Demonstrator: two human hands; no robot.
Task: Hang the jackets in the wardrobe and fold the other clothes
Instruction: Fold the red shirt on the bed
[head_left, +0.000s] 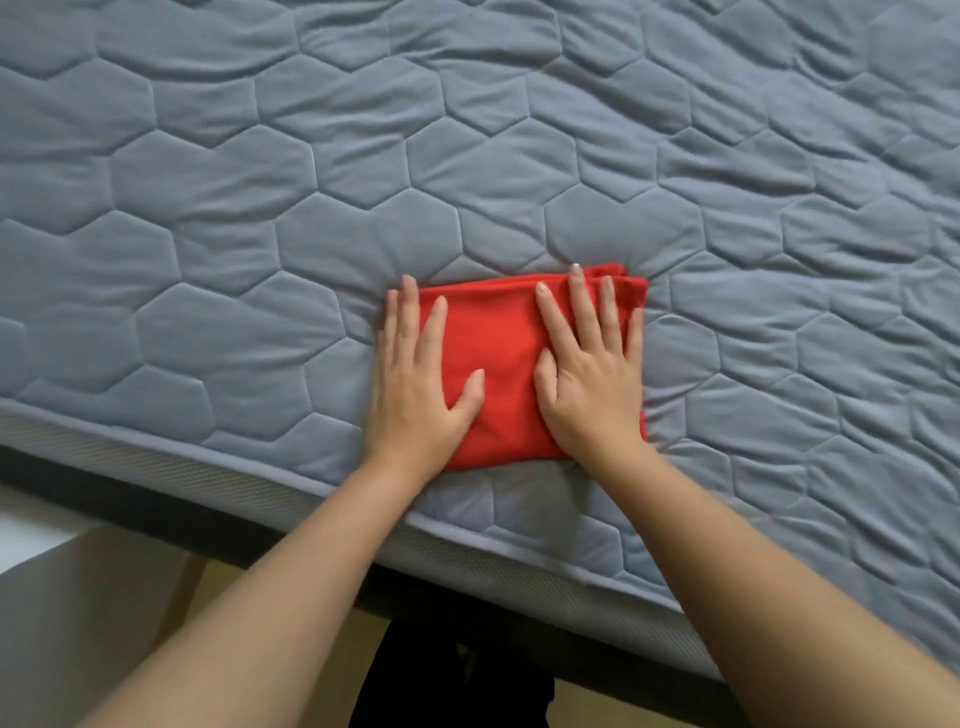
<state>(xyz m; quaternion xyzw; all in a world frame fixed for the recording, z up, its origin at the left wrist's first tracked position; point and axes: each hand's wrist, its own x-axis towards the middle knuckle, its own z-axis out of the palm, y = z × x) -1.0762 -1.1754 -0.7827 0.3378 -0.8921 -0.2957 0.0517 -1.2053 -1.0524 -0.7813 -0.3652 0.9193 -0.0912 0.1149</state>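
A red garment (501, 353), folded into a small rectangle, lies on the grey quilted mattress (467, 156) close to its near edge. My left hand (423, 379) presses flat on the garment's left side, fingers straight and partly over its left edge. My right hand (589, 364) lies flat on the right side, fingers spread and straight. Both palms cover the garment's lower corners. No jacket or wardrobe is in view.
The mattress edge (260, 478) runs diagonally from left down to the lower right, with a dark bed base below it. Pale floor (78, 623) and my dark legs (447, 675) show below the edge.
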